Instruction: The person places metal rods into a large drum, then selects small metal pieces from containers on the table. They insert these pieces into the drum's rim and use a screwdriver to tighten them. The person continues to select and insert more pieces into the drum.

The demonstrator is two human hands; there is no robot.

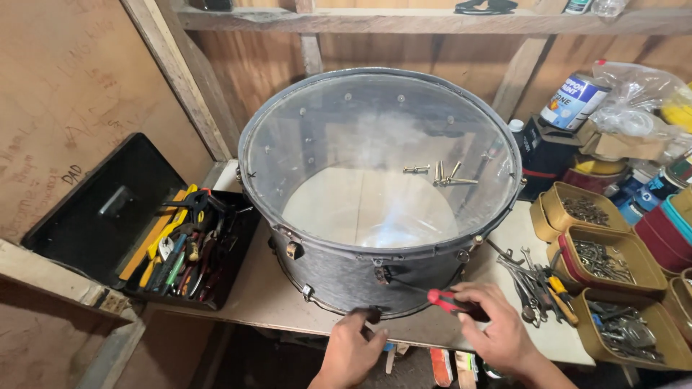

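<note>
Open black toolbox (pixel 108 216) with mixed hand tools sits at left on the bench (pixel 267 295), just beside the big grey drum (pixel 375 216), which stands centre with a clear head and loose bolts (pixel 441 173) lying on it. Left hand (pixel 353 346) pinches a small part at the drum's lower rim; right hand (pixel 494 328) is closed around a red-handled screwdriver (pixel 450 301), tip at a lug on the shell. Farther right: loose wrenches (pixel 533 277), tan trays of hardware (pixel 613 266), paint can (pixel 573 101).

Glossy clear plastic drumhead (pixel 375 137) on a matt grey shell (pixel 346 277); rough bare plywood wall (pixel 65 108).
</note>
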